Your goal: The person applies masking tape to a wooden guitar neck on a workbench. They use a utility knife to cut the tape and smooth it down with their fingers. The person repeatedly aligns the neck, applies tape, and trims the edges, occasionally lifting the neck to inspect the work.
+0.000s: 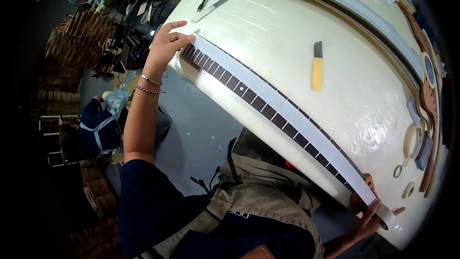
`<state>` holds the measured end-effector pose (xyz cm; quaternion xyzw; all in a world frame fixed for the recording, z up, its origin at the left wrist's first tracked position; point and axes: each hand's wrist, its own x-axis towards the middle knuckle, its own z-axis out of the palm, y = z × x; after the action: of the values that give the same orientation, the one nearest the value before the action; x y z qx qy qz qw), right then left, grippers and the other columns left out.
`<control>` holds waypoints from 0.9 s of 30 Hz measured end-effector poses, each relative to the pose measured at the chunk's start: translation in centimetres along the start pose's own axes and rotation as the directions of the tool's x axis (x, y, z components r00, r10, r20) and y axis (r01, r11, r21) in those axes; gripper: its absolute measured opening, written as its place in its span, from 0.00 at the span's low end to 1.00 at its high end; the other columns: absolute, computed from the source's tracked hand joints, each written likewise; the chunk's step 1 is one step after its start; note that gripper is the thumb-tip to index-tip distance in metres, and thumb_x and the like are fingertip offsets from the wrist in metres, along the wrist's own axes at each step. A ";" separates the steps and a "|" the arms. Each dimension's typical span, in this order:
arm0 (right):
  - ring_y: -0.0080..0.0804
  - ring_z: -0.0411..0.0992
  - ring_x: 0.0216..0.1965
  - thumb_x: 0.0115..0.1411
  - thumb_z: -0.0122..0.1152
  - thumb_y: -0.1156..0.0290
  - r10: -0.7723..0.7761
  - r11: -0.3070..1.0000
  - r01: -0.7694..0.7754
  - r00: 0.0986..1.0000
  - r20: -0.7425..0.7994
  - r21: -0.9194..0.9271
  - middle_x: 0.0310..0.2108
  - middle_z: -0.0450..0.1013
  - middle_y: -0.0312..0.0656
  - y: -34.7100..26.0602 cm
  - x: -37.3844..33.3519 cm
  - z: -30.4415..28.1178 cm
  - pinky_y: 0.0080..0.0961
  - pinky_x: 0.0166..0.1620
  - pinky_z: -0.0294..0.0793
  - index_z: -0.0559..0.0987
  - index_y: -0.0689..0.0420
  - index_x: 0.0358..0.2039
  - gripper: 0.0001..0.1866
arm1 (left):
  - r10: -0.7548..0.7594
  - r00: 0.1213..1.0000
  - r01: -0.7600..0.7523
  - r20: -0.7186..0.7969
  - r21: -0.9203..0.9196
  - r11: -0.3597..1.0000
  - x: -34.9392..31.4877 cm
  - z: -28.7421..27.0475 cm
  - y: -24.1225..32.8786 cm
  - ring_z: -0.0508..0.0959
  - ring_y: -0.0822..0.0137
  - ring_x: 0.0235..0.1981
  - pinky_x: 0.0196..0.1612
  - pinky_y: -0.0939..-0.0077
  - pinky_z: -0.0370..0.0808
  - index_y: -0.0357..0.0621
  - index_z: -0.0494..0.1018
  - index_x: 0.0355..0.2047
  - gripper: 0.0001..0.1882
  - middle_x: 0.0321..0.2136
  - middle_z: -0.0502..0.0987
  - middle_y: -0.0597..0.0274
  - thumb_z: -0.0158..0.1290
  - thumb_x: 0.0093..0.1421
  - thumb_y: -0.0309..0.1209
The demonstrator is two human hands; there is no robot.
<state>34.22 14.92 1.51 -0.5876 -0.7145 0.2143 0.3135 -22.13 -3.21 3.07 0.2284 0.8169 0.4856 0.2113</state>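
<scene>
White tape strip (pixel 290 115) lay lengthwise along dark fretted neck (pixel 259 103), near edge of desk (pixel 268 29), spanning both hands. Left hand (pixel 165 45) touched strip's upper-left end; pinching or only pressing, cannot tell. Right hand (pixel 368 221) gripped white tape roll (pixel 387 215) at lower-right end. Far right, blue-labelled roll (pixel 428 71); print too small to read.

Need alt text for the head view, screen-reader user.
A white tape strip runs along a dark fretted neck at the edge of a pale table, the person's left hand at one end, the right hand with the tape roll at the other. A yellow-handled blade lies beyond.
</scene>
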 end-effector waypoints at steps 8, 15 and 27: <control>0.31 0.72 0.38 0.65 0.46 0.69 0.068 0.997 -0.069 0.997 0.023 0.027 0.39 0.73 0.51 0.5 0.5 -0.3 0.23 0.42 0.72 0.39 0.59 0.65 0.35 | -0.047 0.998 0.049 -0.033 0.071 0.996 0.3 0.3 0.9 0.73 0.78 0.28 0.33 0.87 0.64 0.33 0.63 0.52 0.30 0.24 0.78 0.66 0.61 0.50 0.28; 0.31 0.72 0.38 0.64 0.48 0.68 0.004 1.000 -0.004 1.000 0.008 0.022 0.39 0.72 0.51 0.8 0.4 0.1 0.24 0.41 0.72 0.39 0.58 0.65 0.37 | -0.136 0.991 0.136 0.003 0.064 0.989 0.9 -0.6 0.6 0.72 0.76 0.25 0.33 0.84 0.68 0.31 0.64 0.51 0.30 0.19 0.74 0.67 0.62 0.49 0.26; 0.38 0.73 0.41 0.60 0.48 0.76 -0.052 0.990 0.059 0.997 -0.058 0.129 0.37 0.76 0.49 -0.4 -0.6 1.7 0.37 0.54 0.64 0.74 0.71 0.42 0.13 | 0.613 0.761 -0.568 0.212 0.674 0.473 -2.8 2.5 -3.2 0.55 0.58 0.63 0.60 0.50 0.17 0.47 0.59 0.60 0.34 0.60 0.61 0.56 0.29 0.62 0.55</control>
<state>32.76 14.38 0.46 -0.5513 -0.7062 0.2358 0.3765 -19.01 -4.45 -0.57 0.5433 0.8133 0.1845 -0.0971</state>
